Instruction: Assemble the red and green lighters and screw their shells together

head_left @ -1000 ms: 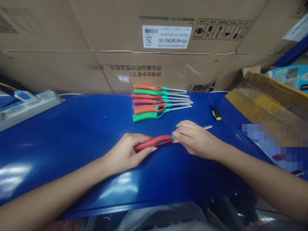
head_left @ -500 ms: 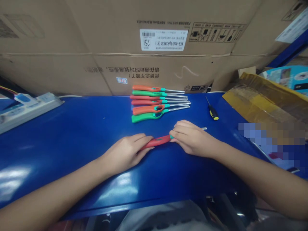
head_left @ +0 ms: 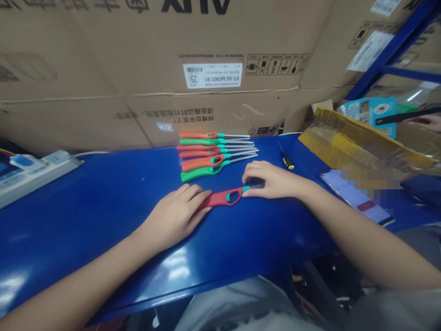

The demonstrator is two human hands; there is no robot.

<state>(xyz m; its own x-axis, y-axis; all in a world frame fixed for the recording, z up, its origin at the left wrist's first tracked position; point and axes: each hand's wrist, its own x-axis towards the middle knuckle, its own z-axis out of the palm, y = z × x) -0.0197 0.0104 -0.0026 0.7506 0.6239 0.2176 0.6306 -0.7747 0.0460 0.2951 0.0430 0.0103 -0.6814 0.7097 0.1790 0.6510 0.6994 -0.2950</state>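
A red long-nosed gas lighter (head_left: 220, 198) lies over the blue table, its trigger loop facing the camera and its teal collar toward the right. My left hand (head_left: 179, 211) is closed round the handle's rear end. At the other end, my right hand (head_left: 272, 180) arches over the metal tube (head_left: 257, 185), thumb below and fingers above, with a gap between them; the thumb is by the collar. Beyond my hands, several lighters lie side by side, among them a green lighter (head_left: 200, 173) nearest me and an orange lighter (head_left: 198, 163) behind it.
A small black-and-yellow screwdriver (head_left: 287, 158) lies right of the row. Farther right are a phone (head_left: 358, 197) and a taped carton (head_left: 344, 142). Another person's hand (head_left: 427, 122) shows at the right edge. A white power strip (head_left: 41, 172) is at left; a large cardboard box (head_left: 138, 69) stands behind.
The red lighter has turned so that its trigger loop shows. My right hand has loosened, its fingers parting from the tube. The view has shifted, showing more of the right side.
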